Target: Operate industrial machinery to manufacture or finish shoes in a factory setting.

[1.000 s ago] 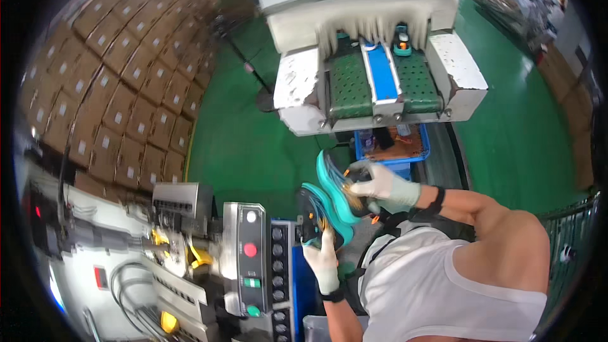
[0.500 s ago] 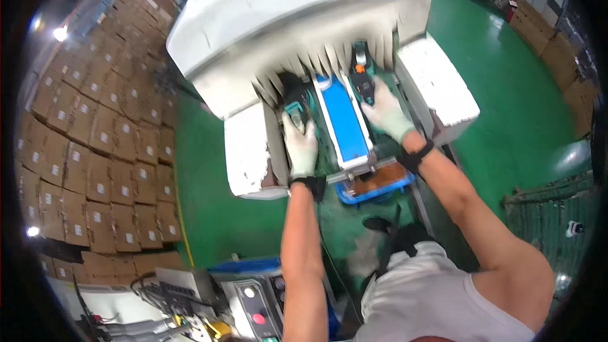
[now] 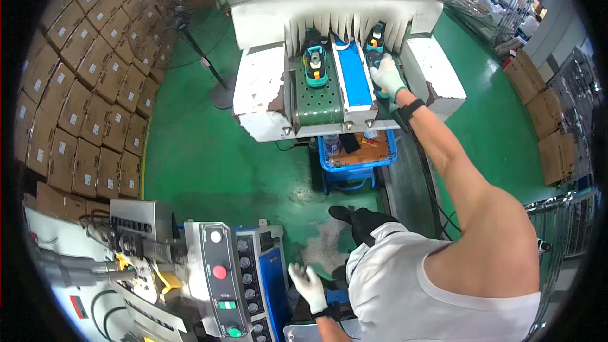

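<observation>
My gloved right hand (image 3: 389,76) grips a teal and black shoe (image 3: 373,57) in the right-hand lane of a white machine, partly covering it. Beyond it in this lane, by the hanging strips, is a dark shoe part (image 3: 375,35) with an orange mark; I cannot tell whether it is a separate shoe. In the left-hand lane, another teal and black shoe (image 3: 315,68) with a grey piece on top rests on a green perforated belt (image 3: 316,104), free of my hands. My gloved left hand (image 3: 308,286) is low down by a control panel, fingers apart, holding nothing.
A blue strip (image 3: 354,76) divides the lanes before the strip curtain (image 3: 316,24). Below stands a blue-rimmed cart (image 3: 358,164). The control panel (image 3: 218,272) with coloured buttons is at lower left. Stacked cartons (image 3: 82,107) line the left; a stand fan (image 3: 206,63) stands nearby.
My left hand has left the left-lane shoe and swung back and down beside the control panel. My right hand stays at the right-lane shoe. The view has turned and shifted.
</observation>
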`<move>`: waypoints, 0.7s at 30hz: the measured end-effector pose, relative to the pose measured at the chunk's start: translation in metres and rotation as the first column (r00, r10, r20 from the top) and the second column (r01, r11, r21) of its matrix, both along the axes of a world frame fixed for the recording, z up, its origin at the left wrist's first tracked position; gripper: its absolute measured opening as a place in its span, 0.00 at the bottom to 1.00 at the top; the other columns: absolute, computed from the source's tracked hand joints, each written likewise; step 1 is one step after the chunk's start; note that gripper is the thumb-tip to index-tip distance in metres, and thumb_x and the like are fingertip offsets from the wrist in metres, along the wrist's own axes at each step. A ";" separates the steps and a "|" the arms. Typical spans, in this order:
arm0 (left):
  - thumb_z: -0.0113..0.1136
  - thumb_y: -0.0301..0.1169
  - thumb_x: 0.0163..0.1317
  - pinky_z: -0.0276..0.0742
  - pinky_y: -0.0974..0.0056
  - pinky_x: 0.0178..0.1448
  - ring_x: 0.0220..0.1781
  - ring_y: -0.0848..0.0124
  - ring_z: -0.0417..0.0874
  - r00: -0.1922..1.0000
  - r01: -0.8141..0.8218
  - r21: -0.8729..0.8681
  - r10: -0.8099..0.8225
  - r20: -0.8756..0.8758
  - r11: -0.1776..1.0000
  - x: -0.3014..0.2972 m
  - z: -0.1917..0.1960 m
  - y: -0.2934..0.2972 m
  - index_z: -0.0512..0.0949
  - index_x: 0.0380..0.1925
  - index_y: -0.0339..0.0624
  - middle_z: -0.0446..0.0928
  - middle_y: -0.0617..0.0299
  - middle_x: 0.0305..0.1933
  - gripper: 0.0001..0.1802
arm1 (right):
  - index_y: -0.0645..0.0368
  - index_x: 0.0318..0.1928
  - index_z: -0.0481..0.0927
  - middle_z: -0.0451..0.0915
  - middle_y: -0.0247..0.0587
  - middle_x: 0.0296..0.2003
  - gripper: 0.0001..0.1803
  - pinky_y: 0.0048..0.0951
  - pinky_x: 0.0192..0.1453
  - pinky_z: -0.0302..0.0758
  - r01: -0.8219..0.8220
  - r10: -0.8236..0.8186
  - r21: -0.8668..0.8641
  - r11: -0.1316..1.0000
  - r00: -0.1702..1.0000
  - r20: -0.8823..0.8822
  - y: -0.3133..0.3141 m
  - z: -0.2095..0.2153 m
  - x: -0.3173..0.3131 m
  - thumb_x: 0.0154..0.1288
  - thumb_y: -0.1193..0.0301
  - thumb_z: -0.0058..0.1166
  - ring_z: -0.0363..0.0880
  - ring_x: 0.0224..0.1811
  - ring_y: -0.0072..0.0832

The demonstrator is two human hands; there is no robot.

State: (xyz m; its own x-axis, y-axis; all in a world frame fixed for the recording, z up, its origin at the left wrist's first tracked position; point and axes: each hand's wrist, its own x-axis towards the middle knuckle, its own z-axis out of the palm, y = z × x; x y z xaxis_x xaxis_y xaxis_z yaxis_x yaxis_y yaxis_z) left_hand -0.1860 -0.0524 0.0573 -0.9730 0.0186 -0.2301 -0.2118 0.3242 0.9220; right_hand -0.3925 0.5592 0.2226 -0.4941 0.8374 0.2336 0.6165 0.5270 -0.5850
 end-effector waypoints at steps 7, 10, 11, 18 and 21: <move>0.59 0.24 0.70 0.74 0.53 0.69 0.64 0.49 0.79 0.937 -0.328 -0.094 0.336 0.092 0.940 0.118 -0.040 -0.092 0.60 0.72 0.28 0.74 0.38 0.65 0.33 | 0.73 0.57 0.73 0.85 0.60 0.47 0.36 0.38 0.57 0.80 -0.070 0.004 -0.277 0.958 0.973 -0.231 0.026 0.011 0.022 0.61 0.53 0.64 0.86 0.50 0.45; 0.60 0.32 0.73 0.71 0.57 0.72 0.66 0.55 0.76 0.891 -0.295 -0.300 0.375 0.258 0.907 0.145 0.005 -0.090 0.63 0.72 0.28 0.72 0.39 0.68 0.33 | 0.70 0.56 0.78 0.85 0.58 0.46 0.28 0.38 0.53 0.80 -0.070 0.048 -0.110 0.992 0.982 -0.185 0.006 0.038 0.002 0.65 0.58 0.61 0.86 0.49 0.42; 0.61 0.33 0.73 0.71 0.56 0.72 0.66 0.53 0.77 0.880 -0.304 -0.305 0.388 0.273 0.903 0.156 -0.007 -0.095 0.63 0.72 0.27 0.73 0.37 0.67 0.33 | 0.70 0.56 0.77 0.84 0.58 0.47 0.28 0.38 0.54 0.80 -0.117 0.091 -0.111 0.987 0.972 -0.217 0.024 0.042 -0.008 0.65 0.59 0.61 0.86 0.50 0.44; 0.63 0.40 0.71 0.70 0.56 0.73 0.68 0.50 0.76 0.908 -0.061 -0.402 0.218 0.357 0.914 0.131 -0.037 -0.063 0.66 0.70 0.29 0.75 0.38 0.67 0.36 | 0.64 0.57 0.80 0.86 0.54 0.49 0.24 0.42 0.58 0.79 -0.320 0.157 0.256 0.912 0.849 0.505 0.191 0.080 -0.080 0.65 0.64 0.62 0.84 0.55 0.48; 0.63 0.39 0.71 0.68 0.57 0.74 0.69 0.51 0.75 0.920 0.083 -0.479 0.118 0.373 0.874 0.109 -0.026 -0.059 0.66 0.69 0.28 0.74 0.38 0.68 0.34 | 0.62 0.63 0.77 0.83 0.47 0.57 0.23 0.37 0.65 0.75 -0.217 0.282 -0.374 0.901 0.951 0.127 0.161 0.095 -0.102 0.71 0.66 0.59 0.81 0.59 0.38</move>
State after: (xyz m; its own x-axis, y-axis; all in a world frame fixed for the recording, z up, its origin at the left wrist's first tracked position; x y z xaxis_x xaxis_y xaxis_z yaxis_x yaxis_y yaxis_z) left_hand -0.0765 -0.1114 0.0315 -0.8058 -0.2066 -0.5550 -0.5209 0.6931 0.4982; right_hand -0.4948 0.7197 0.3179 -0.7033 0.6923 -0.1616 0.6004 0.4566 -0.6565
